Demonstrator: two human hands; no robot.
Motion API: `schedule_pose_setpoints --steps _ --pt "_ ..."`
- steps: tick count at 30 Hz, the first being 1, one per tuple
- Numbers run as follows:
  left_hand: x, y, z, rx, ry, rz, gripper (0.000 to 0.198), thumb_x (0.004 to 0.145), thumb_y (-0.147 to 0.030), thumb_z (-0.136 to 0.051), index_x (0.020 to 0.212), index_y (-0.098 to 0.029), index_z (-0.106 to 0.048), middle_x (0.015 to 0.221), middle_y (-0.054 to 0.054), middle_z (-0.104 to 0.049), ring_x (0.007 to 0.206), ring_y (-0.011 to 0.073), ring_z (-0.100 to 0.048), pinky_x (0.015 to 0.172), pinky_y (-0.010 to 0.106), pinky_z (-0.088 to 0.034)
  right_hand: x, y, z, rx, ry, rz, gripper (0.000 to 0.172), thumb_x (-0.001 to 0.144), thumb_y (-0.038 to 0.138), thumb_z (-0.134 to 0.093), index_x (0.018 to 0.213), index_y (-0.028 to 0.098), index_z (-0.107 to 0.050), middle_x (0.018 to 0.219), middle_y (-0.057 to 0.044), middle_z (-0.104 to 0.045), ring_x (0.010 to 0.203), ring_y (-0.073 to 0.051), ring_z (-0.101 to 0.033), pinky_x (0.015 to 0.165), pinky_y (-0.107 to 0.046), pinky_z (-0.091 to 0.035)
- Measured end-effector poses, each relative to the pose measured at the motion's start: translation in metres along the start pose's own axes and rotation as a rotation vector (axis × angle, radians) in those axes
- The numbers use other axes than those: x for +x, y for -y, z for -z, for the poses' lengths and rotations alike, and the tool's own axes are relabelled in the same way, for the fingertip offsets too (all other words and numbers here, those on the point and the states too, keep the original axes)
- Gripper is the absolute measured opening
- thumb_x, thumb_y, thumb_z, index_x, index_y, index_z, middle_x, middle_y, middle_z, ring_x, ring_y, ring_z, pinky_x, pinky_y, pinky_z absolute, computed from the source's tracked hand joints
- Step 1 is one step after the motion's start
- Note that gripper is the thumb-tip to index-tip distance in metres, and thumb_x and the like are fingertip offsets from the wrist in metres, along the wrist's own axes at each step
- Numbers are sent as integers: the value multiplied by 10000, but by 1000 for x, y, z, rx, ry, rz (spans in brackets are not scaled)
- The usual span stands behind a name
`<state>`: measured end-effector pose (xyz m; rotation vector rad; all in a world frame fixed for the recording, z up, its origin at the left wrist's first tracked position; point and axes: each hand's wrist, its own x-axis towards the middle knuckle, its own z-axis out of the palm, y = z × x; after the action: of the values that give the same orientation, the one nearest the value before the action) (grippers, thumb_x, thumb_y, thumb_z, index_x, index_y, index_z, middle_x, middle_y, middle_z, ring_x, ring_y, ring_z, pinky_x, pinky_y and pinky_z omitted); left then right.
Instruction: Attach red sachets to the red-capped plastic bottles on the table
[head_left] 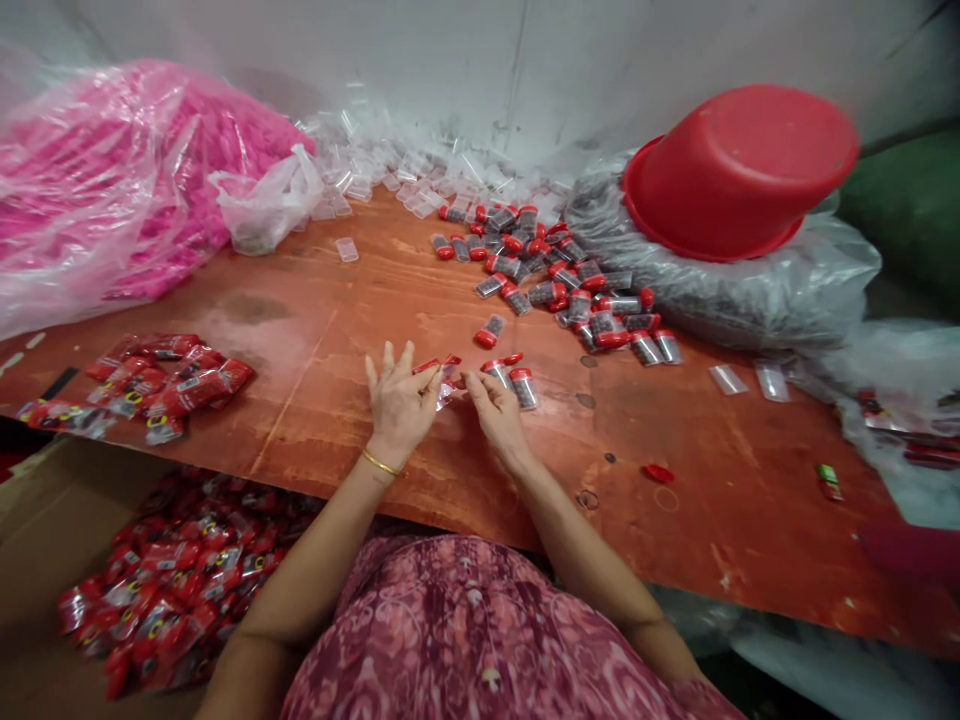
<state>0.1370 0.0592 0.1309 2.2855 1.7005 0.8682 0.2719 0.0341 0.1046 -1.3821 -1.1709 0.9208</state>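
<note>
My left hand (401,405) pinches a small red and clear plastic wrapper (448,372) between thumb and forefinger, its other fingers spread upward. At the wrapper's right edge my right hand (493,412) is closed in a pinch, fingertips against the plastic. Just beyond the right hand, two small clear containers with red caps and dark contents lie on the table, the nearer container (525,388) partly beside the knuckles. Another capped container (490,331) lies a little farther off. Exactly how much of the wrapper the right fingers grip is hard to see.
A pile of capped containers (540,265) spreads across the back, with clear empty cases (420,185) behind. A red tub (750,170) sits upside down on a bag at right. Pink goods (150,160) fill a bag at left. Wrapped packs (199,385) lie left, above a filled carton (52,530).
</note>
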Motion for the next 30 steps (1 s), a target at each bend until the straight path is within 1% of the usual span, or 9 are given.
schedule_pose_setpoints --steps 4,6,8,11,13,15,19,24,30 --pt "-11 -11 5 -59 -11 -32 289 867 -360 -484 1011 -241 -704 1340 109 -535 1331 336 -358 1090 606 -155 4 9 -8 231 1 -37 258 751 441 -600 773 186 -632 746 -2 -653 692 -138 -582 691 -275 -476" --pt "-16 -14 7 -130 -13 19 351 845 -374 -521 1120 -200 -653 1326 145 -543 1300 336 -403 1084 572 -211 2 10 -8 240 -37 -11 231 762 414 -591 742 185 -619 715 7 -629 666 -126 -555 676 -266 -460" --pt "-20 -15 10 -262 29 133 418 836 -411 -528 1159 -163 -624 1202 158 -631 1165 313 -542 1011 491 -364 -2 10 -6 197 -87 21 236 787 406 -559 711 185 -595 662 19 -585 619 -114 -510 628 -251 -431" --pt "-24 -17 11 -577 218 327 394 836 -476 -503 962 -161 -703 863 86 -724 795 218 -657 725 312 -507 -10 7 -4 109 -121 60 255 813 405 -518 684 189 -556 600 36 -507 558 -103 -441 551 -237 -369" --pt "-26 -19 11 -836 338 469 409 796 -522 -539 874 -159 -712 773 54 -711 612 150 -619 530 224 -464 -15 5 -4 61 -143 83 275 834 400 -487 653 195 -520 577 41 -472 538 -101 -417 533 -237 -345" --pt "-28 -23 11 -1083 419 644 447 737 -556 -600 928 -164 -695 794 49 -707 512 102 -577 402 174 -379 -19 4 -5 22 -192 103 314 854 392 -452 603 203 -465 548 47 -431 518 -99 -389 522 -238 -329" --pt "-32 -31 14 -1339 538 887 497 660 -568 -677 920 -144 -676 833 79 -702 521 98 -600 382 161 -404 -25 5 -6 6 -205 122 257 846 361 -457 647 205 -504 584 34 -481 548 -111 -433 550 -244 -366" --pt "-38 -34 8 -1348 295 916 447 526 -467 -804 807 -149 -663 785 38 -691 606 108 -627 438 151 -442 -29 6 -5 91 -153 85 159 816 321 -479 785 199 -576 683 11 -593 614 -125 -517 599 -251 -419" --pt "-35 -37 2 -1358 197 875 444 503 -463 -810 796 -153 -688 812 42 -707 647 117 -621 506 175 -476 -32 3 -2 13 -106 57 265 846 388 -458 658 206 -499 582 33 -502 549 -114 -442 533 -239 -368"
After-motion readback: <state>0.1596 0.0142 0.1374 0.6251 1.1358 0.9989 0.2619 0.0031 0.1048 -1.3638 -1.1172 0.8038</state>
